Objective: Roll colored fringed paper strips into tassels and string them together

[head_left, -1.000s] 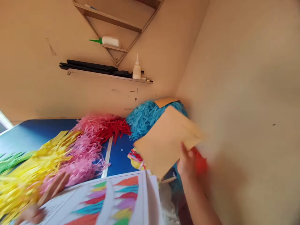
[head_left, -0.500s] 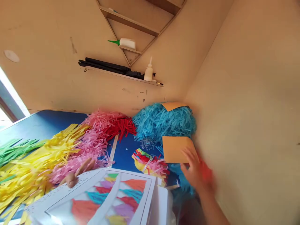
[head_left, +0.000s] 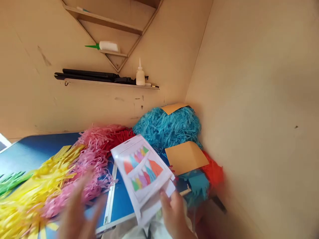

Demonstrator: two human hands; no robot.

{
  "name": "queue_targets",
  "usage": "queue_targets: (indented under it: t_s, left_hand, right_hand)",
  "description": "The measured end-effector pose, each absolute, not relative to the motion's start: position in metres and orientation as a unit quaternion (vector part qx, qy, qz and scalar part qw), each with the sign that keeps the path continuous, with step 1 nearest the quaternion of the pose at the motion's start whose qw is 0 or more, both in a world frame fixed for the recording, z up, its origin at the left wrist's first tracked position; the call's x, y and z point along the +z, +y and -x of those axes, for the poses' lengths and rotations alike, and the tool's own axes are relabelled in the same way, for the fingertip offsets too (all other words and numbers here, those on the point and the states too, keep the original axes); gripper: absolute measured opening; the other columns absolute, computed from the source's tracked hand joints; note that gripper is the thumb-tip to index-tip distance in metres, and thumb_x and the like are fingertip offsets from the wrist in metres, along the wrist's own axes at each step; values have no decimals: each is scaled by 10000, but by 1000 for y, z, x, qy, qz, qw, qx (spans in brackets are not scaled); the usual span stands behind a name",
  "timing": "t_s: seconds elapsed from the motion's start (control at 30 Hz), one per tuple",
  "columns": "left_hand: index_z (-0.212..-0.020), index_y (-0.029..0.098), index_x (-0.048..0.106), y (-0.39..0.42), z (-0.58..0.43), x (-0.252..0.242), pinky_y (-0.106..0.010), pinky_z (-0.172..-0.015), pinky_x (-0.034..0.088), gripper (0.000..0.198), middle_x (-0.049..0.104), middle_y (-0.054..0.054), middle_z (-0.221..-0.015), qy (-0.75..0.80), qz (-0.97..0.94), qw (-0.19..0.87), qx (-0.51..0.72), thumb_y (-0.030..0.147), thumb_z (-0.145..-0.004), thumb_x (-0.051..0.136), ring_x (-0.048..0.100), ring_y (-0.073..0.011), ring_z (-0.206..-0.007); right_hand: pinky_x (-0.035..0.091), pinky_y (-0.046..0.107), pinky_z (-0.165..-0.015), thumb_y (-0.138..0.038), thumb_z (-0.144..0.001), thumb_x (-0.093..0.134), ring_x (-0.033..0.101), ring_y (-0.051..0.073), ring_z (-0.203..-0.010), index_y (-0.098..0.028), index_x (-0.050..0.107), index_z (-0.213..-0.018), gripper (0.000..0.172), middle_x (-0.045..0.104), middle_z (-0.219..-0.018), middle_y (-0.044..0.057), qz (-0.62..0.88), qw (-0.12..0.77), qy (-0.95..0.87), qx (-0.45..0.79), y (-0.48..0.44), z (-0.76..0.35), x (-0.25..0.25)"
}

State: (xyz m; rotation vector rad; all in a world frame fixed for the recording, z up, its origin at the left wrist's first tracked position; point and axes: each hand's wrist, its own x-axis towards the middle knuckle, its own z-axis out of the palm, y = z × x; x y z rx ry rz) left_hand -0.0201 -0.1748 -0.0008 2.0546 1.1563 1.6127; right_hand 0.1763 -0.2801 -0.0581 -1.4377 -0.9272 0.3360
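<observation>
My right hand grips the lower right corner of a white printed card, thumb on top. The card bears a picture of colourful tassel garlands, and a folded or second white piece shows at its lower edge. It is held tilted above the front of the blue table. My left hand is blurred at the lower left, fingers apart and holding nothing, in front of the pink fringe. Beyond the card, an orange paper sheet lies at the right, partly over blue fringed paper.
Yellow, pink, red and blue fringed paper piles cover much of the table. Red-orange paper sits against the right wall. A wall shelf carries a glue bottle and black items.
My right hand has left the orange sheet and now holds the printed card. My left hand has let go of it. The card has turned and moved farther away; the view has shifted right.
</observation>
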Motion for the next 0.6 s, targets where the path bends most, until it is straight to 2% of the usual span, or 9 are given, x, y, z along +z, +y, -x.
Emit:
queue_targets:
  t_s: [0.03, 0.1, 0.17, 0.3, 0.37, 0.47, 0.53, 0.6]
  left_hand:
    - [-1492, 345, 342, -188, 8, -12, -660, -1119, 339, 655, 388, -47, -1561, 357, -782, 116, 498, 419, -884, 576, 381, -378, -1406]
    - [-1509, 301, 319, -206, -12, -35, -687, -1153, 214, 662, 355, -114, -1574, 357, -835, 8, 419, 261, -897, 569, 287, -386, -1454]
    - [-1521, 261, 298, -209, -23, -55, -658, -1162, 207, 662, 394, -159, -1542, 357, -848, -52, 388, 168, -905, 520, 293, -365, -1456]
    - [-1545, 232, 247, -191, -10, -68, -543, -1147, 329, 660, 453, -163, -1496, 333, -854, -58, 395, 132, -921, 440, 342, -316, -1439]
    - [-1546, 238, 252, -182, 6, -64, -461, -1125, 390, 638, 488, -133, -1475, 309, -851, -43, 422, 125, -937, 403, 390, -278, -1416]
    - [-1514, 264, 337, -176, 29, -54, -366, -1053, 467, 592, 582, -92, -1390, 350, -813, -41, 463, 115, -944, 396, 546, -227, -1286]
    - [-1476, 264, 408, -173, 39, -51, -344, -995, 504, 554, 630, -82, -1326, 404, -781, -44, 475, 116, -942, 398, 613, -216, -1192]
    - [-1444, 255, 456, -171, 42, -52, -366, -982, 510, 519, 642, -90, -1302, 428, -763, -45, 482, 128, -944, 398, 617, -232, -1179]
  right_hand:
    - [560, 365, -896, -428, -940, 534, 688, 279, -1014, -147, 656, -1189, 395, 725, -1082, 147, 631, 635, -429, 119, -275, -169, -61]
    - [529, 398, -971, -361, -975, 483, 649, 280, -1126, -150, 582, -1303, 402, 674, -1212, 169, 625, 625, -462, 69, -267, -154, -67]
    - [516, 433, -998, -319, -996, 441, 604, 290, -1210, -156, 518, -1375, 419, 628, -1292, 182, 626, 615, -479, 30, -263, -141, -76]
    - [485, 473, -1034, -278, -1015, 388, 561, 289, -1264, -190, 428, -1454, 449, 598, -1337, 170, 611, 586, -531, 30, -270, -131, -80]
    - [480, 450, -1045, -365, -1004, 433, 547, 289, -1276, -211, 351, -1505, 530, 550, -1400, 154, 564, 567, -595, 73, -276, -139, -70]
    - [496, 419, -1026, -562, -976, 427, 559, 283, -1259, -232, 292, -1535, 663, 545, -1413, 127, 519, 536, -656, 115, -269, -169, -53]
    - [393, 496, -1106, -587, -971, 429, 492, 305, -1321, -255, 338, -1518, 647, 525, -1435, 124, 588, 477, -649, 69, -250, -191, -51]
    - [227, 630, -1147, -605, -875, 603, 355, 396, -1400, -288, 412, -1487, 715, 435, -1511, 127, 668, 337, -663, 27, -225, -206, -60]
